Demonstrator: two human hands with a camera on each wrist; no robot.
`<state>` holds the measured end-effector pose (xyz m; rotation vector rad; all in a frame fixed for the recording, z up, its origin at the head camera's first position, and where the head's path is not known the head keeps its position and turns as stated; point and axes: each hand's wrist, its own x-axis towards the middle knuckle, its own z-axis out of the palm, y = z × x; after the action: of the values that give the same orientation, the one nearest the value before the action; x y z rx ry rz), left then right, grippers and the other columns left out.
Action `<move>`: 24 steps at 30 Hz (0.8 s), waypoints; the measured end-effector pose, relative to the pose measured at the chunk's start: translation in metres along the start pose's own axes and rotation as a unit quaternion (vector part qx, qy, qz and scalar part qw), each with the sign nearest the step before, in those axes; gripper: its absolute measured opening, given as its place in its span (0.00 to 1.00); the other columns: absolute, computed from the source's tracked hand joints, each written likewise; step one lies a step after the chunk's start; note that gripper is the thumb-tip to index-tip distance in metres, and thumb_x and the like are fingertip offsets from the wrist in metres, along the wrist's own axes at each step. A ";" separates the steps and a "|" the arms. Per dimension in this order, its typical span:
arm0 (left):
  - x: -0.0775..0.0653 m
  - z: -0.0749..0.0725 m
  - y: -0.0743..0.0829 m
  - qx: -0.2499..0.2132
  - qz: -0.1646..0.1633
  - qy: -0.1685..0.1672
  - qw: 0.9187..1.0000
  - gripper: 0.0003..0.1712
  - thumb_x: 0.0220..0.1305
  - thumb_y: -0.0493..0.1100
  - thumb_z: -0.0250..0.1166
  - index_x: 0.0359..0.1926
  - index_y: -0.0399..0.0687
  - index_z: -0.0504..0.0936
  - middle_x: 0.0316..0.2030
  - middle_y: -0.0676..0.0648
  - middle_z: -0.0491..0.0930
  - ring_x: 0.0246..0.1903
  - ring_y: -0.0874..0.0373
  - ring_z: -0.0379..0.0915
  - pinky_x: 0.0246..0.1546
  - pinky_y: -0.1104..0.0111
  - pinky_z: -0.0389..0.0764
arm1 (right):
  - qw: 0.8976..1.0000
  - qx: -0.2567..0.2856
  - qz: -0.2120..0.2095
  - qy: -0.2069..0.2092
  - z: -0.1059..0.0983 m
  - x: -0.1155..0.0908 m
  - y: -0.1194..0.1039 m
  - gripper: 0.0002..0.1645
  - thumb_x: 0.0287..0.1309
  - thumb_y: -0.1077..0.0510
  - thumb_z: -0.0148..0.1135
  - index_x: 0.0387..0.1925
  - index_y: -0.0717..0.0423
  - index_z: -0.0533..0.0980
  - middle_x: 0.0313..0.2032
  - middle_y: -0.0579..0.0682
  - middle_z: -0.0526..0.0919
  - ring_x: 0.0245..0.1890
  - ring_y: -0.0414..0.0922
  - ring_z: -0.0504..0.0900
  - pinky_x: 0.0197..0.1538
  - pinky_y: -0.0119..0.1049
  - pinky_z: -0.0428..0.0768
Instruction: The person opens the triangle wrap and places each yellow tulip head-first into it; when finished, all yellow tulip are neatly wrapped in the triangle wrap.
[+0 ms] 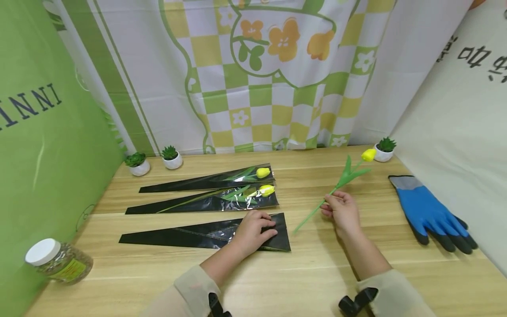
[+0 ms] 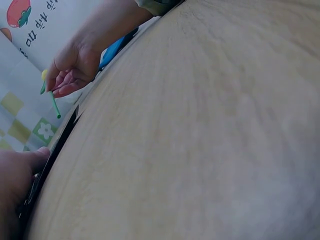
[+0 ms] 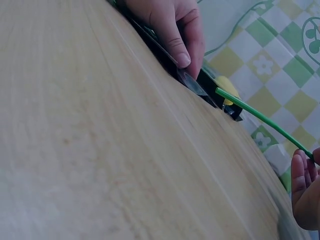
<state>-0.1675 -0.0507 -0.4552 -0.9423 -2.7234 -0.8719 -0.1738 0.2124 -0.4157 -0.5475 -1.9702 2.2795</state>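
Right of centre: one tulip (image 1: 346, 177); the right hand (image 1: 342, 213) pinches its stem (image 1: 313, 213). Left, nearest: one black wrapper (image 1: 202, 233); the left hand (image 1: 252, 231) rests on it, thumb apart from fingers (image 1: 259, 215). Beyond: two wrapped tulips (image 1: 266, 190).

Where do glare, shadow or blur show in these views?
Head view: mostly clear, with white glare on the middle black flower sleeve and a soft shadow on the tabletop along the right forearm; left wrist view: dimmer, blurred toward the lower right; right wrist view: also dim, hazy toward the lower left.
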 end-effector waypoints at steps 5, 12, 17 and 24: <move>0.000 0.001 -0.001 0.021 0.002 0.008 1.000 0.13 0.63 0.47 0.67 0.44 0.47 0.89 0.46 0.48 0.83 0.50 0.52 0.75 0.56 0.61 0.75 | 1.000 0.008 0.000 0.017 0.003 0.000 0.001 0.11 0.68 0.64 0.54 0.47 0.53 0.63 0.28 0.39 0.76 0.23 0.32 0.80 0.33 0.22 0.83; 0.000 -0.001 0.002 0.014 0.004 0.037 0.999 0.12 0.64 0.46 0.66 0.44 0.45 0.89 0.45 0.47 0.84 0.49 0.52 0.77 0.55 0.60 0.76 | 0.999 0.022 -0.001 0.030 0.003 0.000 0.002 0.12 0.68 0.64 0.54 0.46 0.53 0.62 0.27 0.40 0.75 0.24 0.33 0.80 0.33 0.22 0.83; 0.001 -0.002 0.004 0.012 0.003 0.052 0.999 0.13 0.65 0.47 0.66 0.45 0.46 0.89 0.45 0.48 0.84 0.49 0.53 0.78 0.55 0.61 0.77 | 0.998 0.037 -0.005 0.040 0.004 0.001 0.002 0.12 0.68 0.64 0.54 0.46 0.52 0.61 0.28 0.39 0.75 0.24 0.33 0.80 0.33 0.22 0.83; 0.002 -0.003 0.006 -0.031 0.012 0.097 0.995 0.13 0.63 0.47 0.67 0.45 0.47 0.89 0.43 0.50 0.85 0.47 0.54 0.79 0.51 0.63 0.80 | 0.996 0.060 -0.004 0.058 0.004 0.002 0.003 0.12 0.68 0.63 0.55 0.44 0.51 0.61 0.28 0.39 0.76 0.23 0.33 0.80 0.33 0.22 0.83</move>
<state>-0.1654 -0.0476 -0.4494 -0.8497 -2.5292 -0.9942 -0.1761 0.2084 -0.4182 -0.6440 -1.7664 2.2863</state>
